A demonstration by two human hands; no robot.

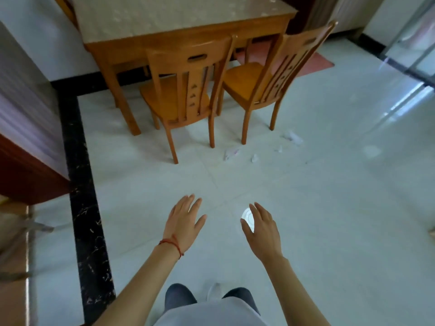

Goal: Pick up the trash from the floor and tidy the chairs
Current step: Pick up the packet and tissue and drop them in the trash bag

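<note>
Grip: both are spread and hold nothing. The left hand [184,223] and the right hand [261,231] hover palm-down over the floor [329,208], well short of the chairs.

Task items: several scraps of paper [231,154] lie on the floor just in front of the right chair [266,83], between its legs and the hands. The largest piece [293,137] lies beside that chair's right rear leg; smaller bits [254,158] lie between the two.

Handling, as a judgement: the scraps look thin, crumpled and very light, soft enough to crush without harm. A fingertip pinch on a raised fold should lift each; flat bits may cling to the glossy tile and need a nail under an edge.

The chairs appear to be solid wood, stiff and moderately heavy. The top rail of the backrest is the natural hold. The left chair [182,90] stands close to the table [179,22]; the right chair is angled away.

A bright round spot by the right hand cannot be identified. No brand, label or writing is legible.
</note>
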